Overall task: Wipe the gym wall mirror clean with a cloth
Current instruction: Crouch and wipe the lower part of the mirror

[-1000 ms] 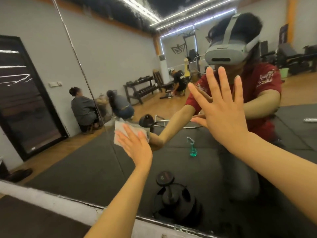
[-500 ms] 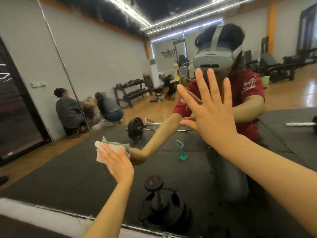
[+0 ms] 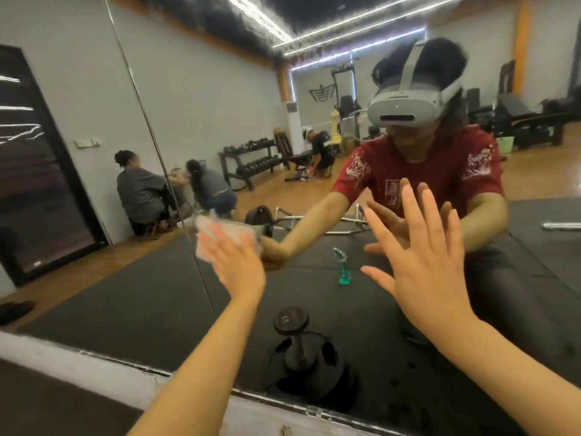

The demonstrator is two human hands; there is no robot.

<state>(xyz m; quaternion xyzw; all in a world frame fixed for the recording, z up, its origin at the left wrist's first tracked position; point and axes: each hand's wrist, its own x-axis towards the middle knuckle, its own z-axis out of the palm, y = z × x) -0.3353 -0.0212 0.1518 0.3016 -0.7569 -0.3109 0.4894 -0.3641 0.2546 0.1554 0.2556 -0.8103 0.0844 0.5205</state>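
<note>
White cloth (image 3: 217, 229) pinned flat under left hand (image 3: 235, 262) against mirror (image 3: 125, 294); right hand (image 3: 430, 262) splayed, bracing glass. Unwiped span lies right.

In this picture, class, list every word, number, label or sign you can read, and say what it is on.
No text here can be read.
Red T-shirt, in the reflection: white prints, too blurred.
Dumbbell end cap: a red mark and a pale mark, too small.
Far wall emblem: a logo shape, with no letters legible.
Wall plate: no legible text.
</note>
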